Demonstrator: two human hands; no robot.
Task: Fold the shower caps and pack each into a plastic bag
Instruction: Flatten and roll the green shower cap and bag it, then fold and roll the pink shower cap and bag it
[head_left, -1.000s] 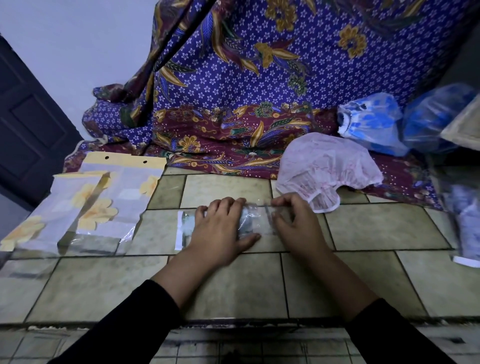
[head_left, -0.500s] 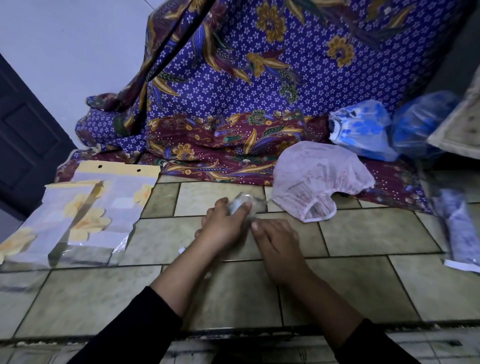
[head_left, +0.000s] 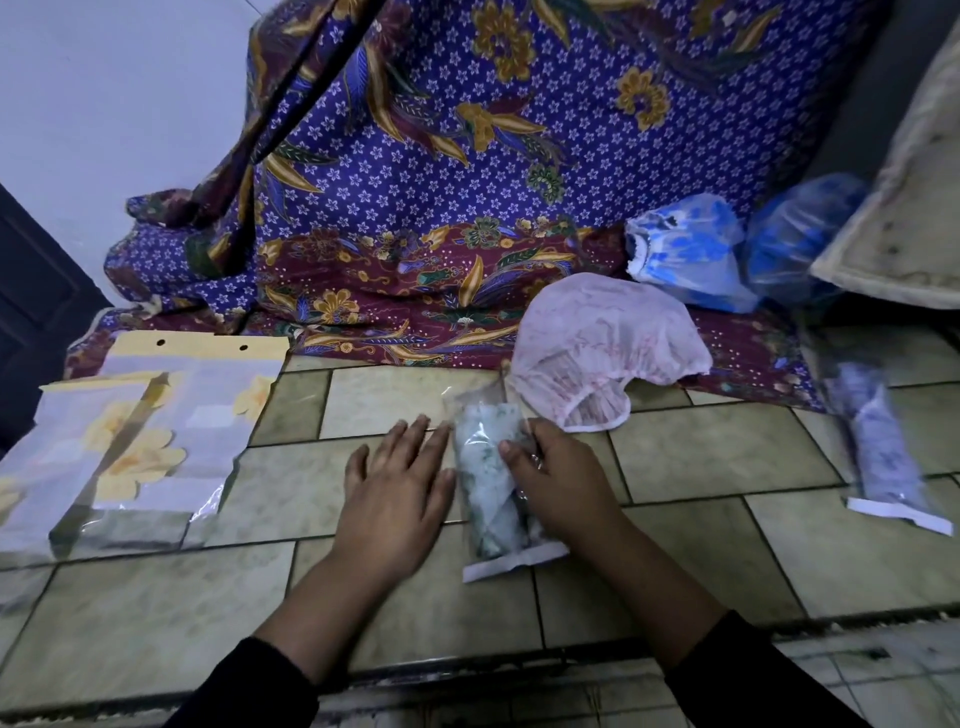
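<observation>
Bag grasped by right hand; I record left hand released, flat, fingertips just beside it.

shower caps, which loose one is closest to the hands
The pink cap, unfolded just beyond the right hand holding the bagged cap; the blue caps sit farther back.

left sleeve: black, long, cuff short of wrist | right sleeve: black, long | left hand, right hand: bare
</observation>
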